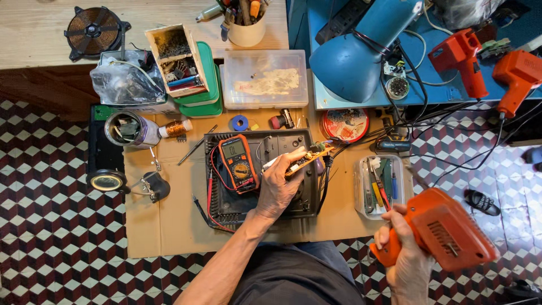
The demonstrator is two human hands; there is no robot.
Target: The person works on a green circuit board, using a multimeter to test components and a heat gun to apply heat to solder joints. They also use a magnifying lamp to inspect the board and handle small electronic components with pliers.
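Note:
My left hand grips a small orange circuit board with wires, held over a black plastic appliance base on the cardboard. An orange-cased multimeter with red and black leads lies on that base, just left of the hand. My right hand is shut on the handle of a bulky orange gun-shaped soldering tool, raised at the lower right, apart from the board.
Brown cardboard sheet covers the checkered floor. Clear tool box, red round tin, blue lamp, two more orange gun-shaped tools, clear lidded box, parts tray, copper wire spool, magnifier stand, cables at right.

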